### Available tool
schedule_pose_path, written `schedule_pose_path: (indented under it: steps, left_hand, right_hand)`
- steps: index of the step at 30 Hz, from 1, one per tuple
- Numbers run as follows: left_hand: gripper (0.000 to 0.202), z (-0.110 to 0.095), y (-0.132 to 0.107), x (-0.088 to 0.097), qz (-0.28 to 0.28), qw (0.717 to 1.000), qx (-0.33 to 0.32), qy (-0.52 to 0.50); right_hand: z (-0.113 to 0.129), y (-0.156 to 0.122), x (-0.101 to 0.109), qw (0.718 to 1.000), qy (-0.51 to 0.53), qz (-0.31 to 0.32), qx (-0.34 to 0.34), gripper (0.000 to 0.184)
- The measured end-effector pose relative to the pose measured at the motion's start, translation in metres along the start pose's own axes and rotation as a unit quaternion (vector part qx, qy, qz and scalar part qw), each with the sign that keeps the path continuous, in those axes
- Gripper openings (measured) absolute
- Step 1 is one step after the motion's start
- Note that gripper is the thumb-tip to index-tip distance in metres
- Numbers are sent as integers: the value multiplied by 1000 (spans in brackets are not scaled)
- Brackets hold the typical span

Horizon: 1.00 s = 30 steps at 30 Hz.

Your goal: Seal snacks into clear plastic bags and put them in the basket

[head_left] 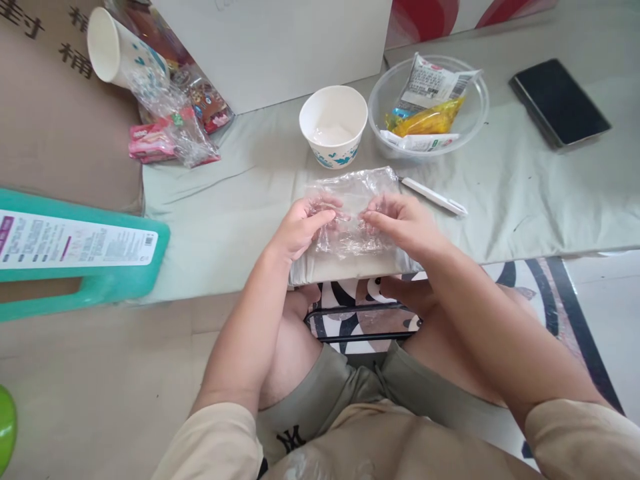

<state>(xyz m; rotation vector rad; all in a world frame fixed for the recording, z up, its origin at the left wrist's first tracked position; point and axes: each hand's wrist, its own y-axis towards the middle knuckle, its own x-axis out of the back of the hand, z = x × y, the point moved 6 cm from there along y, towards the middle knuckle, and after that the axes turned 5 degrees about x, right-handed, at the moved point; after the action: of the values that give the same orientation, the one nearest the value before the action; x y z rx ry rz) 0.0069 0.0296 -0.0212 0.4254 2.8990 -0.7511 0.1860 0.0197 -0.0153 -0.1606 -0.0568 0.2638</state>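
In front of me, a crinkled clear plastic bag [355, 233] spreads between both hands. My left hand [311, 223] is closed on its left side, thumb pressed toward the fingers. From the right, my right hand [397, 220] pinches the same plastic between thumb and fingers. Some fingers show only through the film. Just beyond the bag stands a white paper bowl [334, 133] with a blue pattern and something pale or clear inside. A slim white pen-shaped tool [434, 196] lies close to my right hand, its thin tip pointing toward the bag.
A clear plastic bowl [483, 107] holds several snack packets. At the far right lies a dark phone-like device [560, 103]. A paper cup [107, 50] and wrappers [155, 137] lie back left, near a cardboard box [55, 120]. A teal container [125, 283] stands left.
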Motion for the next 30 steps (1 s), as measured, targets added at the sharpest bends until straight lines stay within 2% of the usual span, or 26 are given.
schedule_pose_path:
  steps: [5,8,12,17,19,23,25,27,30]
  left_hand:
    - [29,1,-1,8,-7,998,-2,61]
    - [35,-2,-4,12,19,999,-14,24]
    - [25,-9,-6,18,10,998,-38,-52]
    - [16,-16,-3,19,3,995,-68,-74]
    - [18,-15,-1,22,-3,995,-81,-57]
    - [20,-10,1,26,-32,991,-128,36]
    - [22,-10,1,25,-46,986,-150,53]
    - [26,-11,1,24,-61,984,-161,39]
    - [29,-16,1,23,-89,983,-161,7]
  right_hand:
    - [1,-5,0,999,-14,-3,-41,18]
    - [1,-5,1,999,20,2,-29,22]
    - [4,-1,4,996,85,-31,25,30]
    - [3,0,7,987,150,-54,30,10]
    - [4,-1,9,991,120,-51,34,11]
    - [10,-4,14,995,-50,-57,67,33]
    - [12,-5,14,988,-119,-70,74,26]
    - [9,-5,12,988,-122,-68,59,18]
    - [-1,-4,7,998,-54,-28,15,57]
